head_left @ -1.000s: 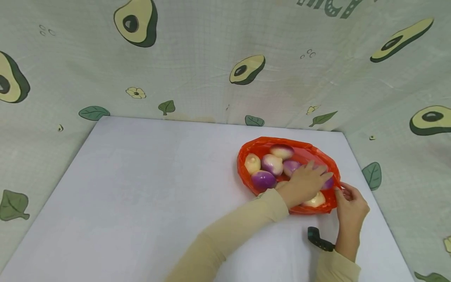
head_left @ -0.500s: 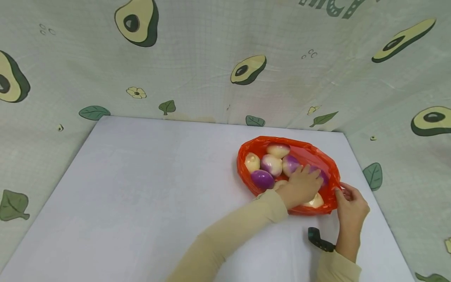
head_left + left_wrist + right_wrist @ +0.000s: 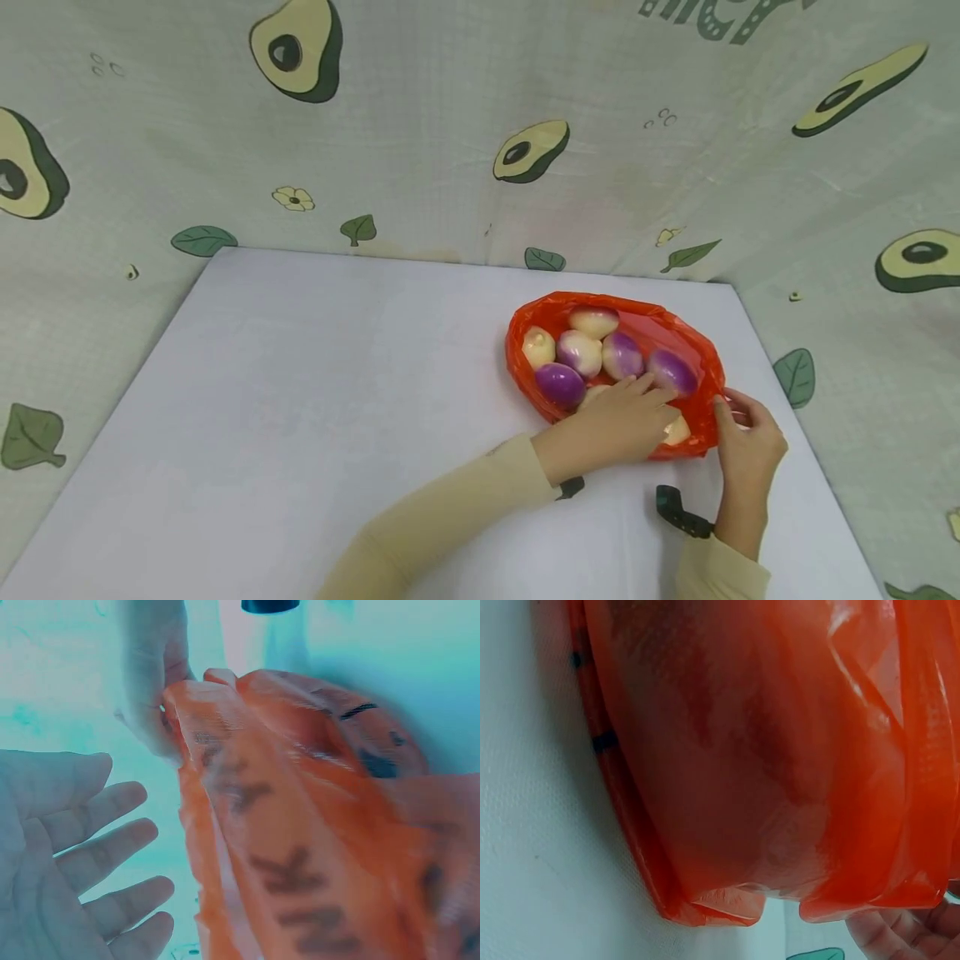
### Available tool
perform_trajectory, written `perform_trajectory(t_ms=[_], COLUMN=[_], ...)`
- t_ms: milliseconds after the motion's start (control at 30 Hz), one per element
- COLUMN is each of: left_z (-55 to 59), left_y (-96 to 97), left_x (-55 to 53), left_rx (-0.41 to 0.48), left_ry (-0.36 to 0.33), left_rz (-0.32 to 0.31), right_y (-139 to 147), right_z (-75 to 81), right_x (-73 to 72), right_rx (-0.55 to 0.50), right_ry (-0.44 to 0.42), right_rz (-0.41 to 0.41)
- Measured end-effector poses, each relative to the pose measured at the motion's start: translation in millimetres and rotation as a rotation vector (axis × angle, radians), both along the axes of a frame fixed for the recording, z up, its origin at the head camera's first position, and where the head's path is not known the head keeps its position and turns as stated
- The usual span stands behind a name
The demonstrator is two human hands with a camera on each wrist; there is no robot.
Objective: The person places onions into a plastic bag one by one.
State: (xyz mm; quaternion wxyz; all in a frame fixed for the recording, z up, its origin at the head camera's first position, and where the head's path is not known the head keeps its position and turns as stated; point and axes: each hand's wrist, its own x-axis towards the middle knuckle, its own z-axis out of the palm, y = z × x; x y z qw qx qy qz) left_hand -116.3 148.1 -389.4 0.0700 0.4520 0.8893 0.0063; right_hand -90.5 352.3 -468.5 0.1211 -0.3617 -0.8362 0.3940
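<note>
An orange-red plastic bag (image 3: 525,315) lies spread wide on the white table, holding several purple-and-white onions (image 3: 579,353). Over the bag's near side reaches my left hand (image 3: 626,418), its fingers extended above the contents; it covers part of a pale onion (image 3: 677,431). The left wrist view shows this left hand (image 3: 82,855) with spread fingers beside the bag's printed outer wall (image 3: 277,855). At the bag's right edge, my right hand (image 3: 750,437) pinches the rim between thumb and fingers. The bag fills most of the right wrist view.
The white table (image 3: 300,400) stretches out to the left of the bag. Behind it hangs a pale curtain (image 3: 420,125) printed with avocados and leaves. A dark wrist strap piece (image 3: 678,512) sticks out beside the right wrist.
My left hand has drawn back toward the near side of the bag, uncovering a purple onion on the right. A few onions have shifted slightly. The right hand keeps its place on the rim.
</note>
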Motion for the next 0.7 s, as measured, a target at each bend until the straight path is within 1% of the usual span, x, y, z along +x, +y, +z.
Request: perform_trajectory(t_ms=[33, 67, 100, 167, 233, 367, 400, 533, 600, 667, 700], left_z=[-0.8, -1.9, -3.1, -5.3, -8.3, -14.1, -15.9, -22.7, -27.5, -32.9, -36.2], left_y=[-5.3, -11.1, -17.4, -30.7, -45.3, -77.8, -86.5, -123.1, -141.5, -158.8, -167.0], left_x=[2.3, 4.7, 6.9, 10.0, 11.3, 10.8, 10.5, 10.0, 10.8, 12.7, 13.6], left_rx=[0.019, 0.039, 0.056, 0.088, 0.121, 0.186, 0.204, 0.304, 0.342, 0.371, 0.374], left_ry=[0.004, -0.007, -0.014, -0.012, 0.011, 0.054, 0.061, 0.032, 0.008, -0.030, -0.036], left_rz=[-0.005, -0.004, -0.004, -0.013, -0.026, -0.022, -0.010, 0.066, 0.118, 0.171, 0.195], right_y=[-0.8, -5.1, -12.7, -15.7, -25.7, -31.9, -33.1, -41.0, -46.1, -51.6, -54.4], right_z=[0.2, 4.0, 12.9, 16.4, 29.3, 43.2, 46.2, 57.7, 63.7, 68.6, 71.0], right_x=[0.6, 2.3, 4.8, 6.4, 9.1, 10.1, 10.5, 11.8, 12.7, 13.6, 14.3], right_rx=[0.016, 0.038, 0.042, 0.076, 0.084, 0.057, 0.051, 0.068, 0.093, 0.143, 0.170], right_ry=[0.009, 0.018, 0.023, 0.058, 0.075, 0.099, 0.110, 0.185, 0.206, 0.225, 0.229], right_rz=[0.002, 0.007, 0.006, 0.004, 0.006, 0.001, 0.007, 0.047, 0.084, 0.143, 0.178])
